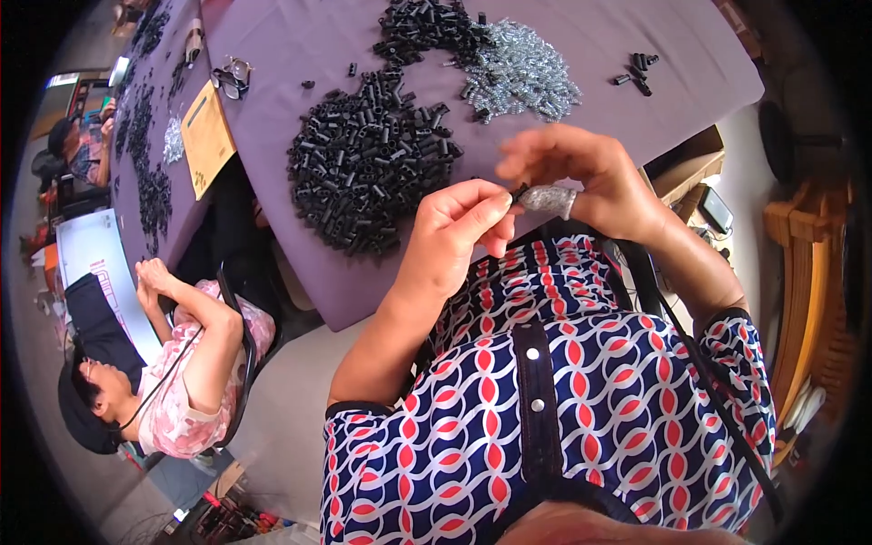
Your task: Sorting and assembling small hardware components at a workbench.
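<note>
My left hand (463,218) is closed, pinching a small black tube piece (519,193) between thumb and forefinger in front of my chest. Most of that piece is hidden by the fingers. Close beside it is my right hand (604,177), its thumb covered by a grey wrap (549,201) that points at the piece. The other right fingers are apart and slightly smeared by motion. Just beyond the left hand lies a large heap of short black tubes (372,163). Farther off, a second black heap (422,32) borders a pile of clear, shiny small parts (525,73).
Several loose black tubes (640,74) lie on the purple-covered table (654,27) at right. A tan envelope (207,136) and glasses (234,77) are at left, near a seated co-worker (200,363). Cardboard boxes (695,168) and wooden furniture (799,300) stand to the right.
</note>
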`<state>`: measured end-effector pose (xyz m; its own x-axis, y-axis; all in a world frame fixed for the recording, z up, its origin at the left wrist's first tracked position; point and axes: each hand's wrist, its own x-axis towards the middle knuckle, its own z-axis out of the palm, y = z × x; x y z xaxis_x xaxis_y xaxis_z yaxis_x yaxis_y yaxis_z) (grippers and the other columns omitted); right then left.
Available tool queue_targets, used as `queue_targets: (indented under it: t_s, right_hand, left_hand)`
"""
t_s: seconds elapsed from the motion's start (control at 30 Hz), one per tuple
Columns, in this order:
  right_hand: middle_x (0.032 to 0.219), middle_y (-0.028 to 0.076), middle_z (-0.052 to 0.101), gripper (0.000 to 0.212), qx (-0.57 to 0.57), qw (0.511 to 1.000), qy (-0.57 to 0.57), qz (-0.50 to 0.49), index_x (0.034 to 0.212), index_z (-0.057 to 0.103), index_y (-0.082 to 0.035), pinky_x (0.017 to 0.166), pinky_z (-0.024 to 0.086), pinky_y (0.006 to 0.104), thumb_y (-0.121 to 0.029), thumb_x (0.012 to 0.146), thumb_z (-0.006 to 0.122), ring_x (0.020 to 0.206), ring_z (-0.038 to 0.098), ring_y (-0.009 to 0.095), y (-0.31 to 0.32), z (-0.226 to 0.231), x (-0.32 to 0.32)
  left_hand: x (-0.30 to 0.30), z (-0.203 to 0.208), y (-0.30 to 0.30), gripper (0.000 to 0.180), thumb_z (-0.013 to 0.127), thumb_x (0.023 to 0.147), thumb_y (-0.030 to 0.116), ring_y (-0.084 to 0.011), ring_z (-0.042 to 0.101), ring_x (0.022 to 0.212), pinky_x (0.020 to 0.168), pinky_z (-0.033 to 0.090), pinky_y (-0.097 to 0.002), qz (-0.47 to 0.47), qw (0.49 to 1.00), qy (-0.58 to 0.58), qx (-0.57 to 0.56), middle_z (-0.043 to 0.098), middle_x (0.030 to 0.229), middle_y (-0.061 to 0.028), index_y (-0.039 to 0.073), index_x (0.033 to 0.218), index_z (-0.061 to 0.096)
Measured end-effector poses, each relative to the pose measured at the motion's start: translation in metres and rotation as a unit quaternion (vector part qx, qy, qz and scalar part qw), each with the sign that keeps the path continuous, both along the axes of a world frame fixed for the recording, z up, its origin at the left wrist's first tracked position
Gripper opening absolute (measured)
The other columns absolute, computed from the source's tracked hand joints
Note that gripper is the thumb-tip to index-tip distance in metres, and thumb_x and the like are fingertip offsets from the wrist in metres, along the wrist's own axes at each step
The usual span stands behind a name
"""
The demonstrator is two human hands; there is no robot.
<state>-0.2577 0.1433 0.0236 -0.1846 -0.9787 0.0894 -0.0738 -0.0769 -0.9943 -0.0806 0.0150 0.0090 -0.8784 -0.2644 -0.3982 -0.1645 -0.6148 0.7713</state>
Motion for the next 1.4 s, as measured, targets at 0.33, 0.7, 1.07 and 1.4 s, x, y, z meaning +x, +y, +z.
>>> queue_targets:
  t_s: [0.33,0.7,1.07,1.4]
  right_hand:
    - [0.086,0.017,0.057,0.027,-0.005,0.978,0.206,0.031,0.097,0.057,0.002,0.073,0.047,0.0385,-0.024,0.1,0.051,0.081,0.059,0.033,-0.003,-0.005,-0.006]
    - [0.084,0.015,0.056,0.017,-0.103,0.936,0.326,0.086,0.093,0.056,-0.001,0.068,0.048,0.0459,-0.013,0.086,0.065,0.081,0.058,0.039,-0.004,-0.005,-0.008]
    - [0.091,0.013,0.058,0.056,-0.047,0.931,0.362,-0.01,0.118,0.058,-0.002,0.07,0.051,0.0429,-0.039,0.08,0.074,0.08,0.061,0.036,-0.005,-0.008,0.001]
    - [0.09,0.012,0.058,0.045,-0.073,0.903,0.421,-0.043,0.107,0.059,-0.002,0.066,0.051,0.0412,-0.029,0.075,0.076,0.079,0.061,0.033,-0.007,-0.019,0.008]
  left_hand:
    - [0.001,-0.004,0.009,0.015,0.061,0.097,0.011,-0.0073,0.057,0.063,0.06,0.048,-0.0205,0.051,0.991,0.031,-0.117,0.065,0.078,-0.0029,-0.002,0.1,0.066]
    - [0.003,-0.002,0.001,0.023,0.056,0.1,0.019,-0.0094,0.056,0.058,0.055,0.046,-0.0214,-0.052,0.995,-0.003,0.086,0.062,0.072,-0.0027,-0.001,0.097,0.067]
    - [-0.004,-0.005,0.009,0.016,0.064,0.096,0.016,-0.0095,0.06,0.068,0.062,0.051,-0.0232,0.085,0.995,-0.001,0.045,0.067,0.084,-0.0028,0.001,0.101,0.069]
    - [-0.005,-0.013,0.016,0.016,0.063,0.094,0.007,-0.0181,0.066,0.088,0.081,0.055,-0.0354,0.078,0.996,0.02,0.05,0.069,0.1,-0.0085,-0.002,0.107,0.067]
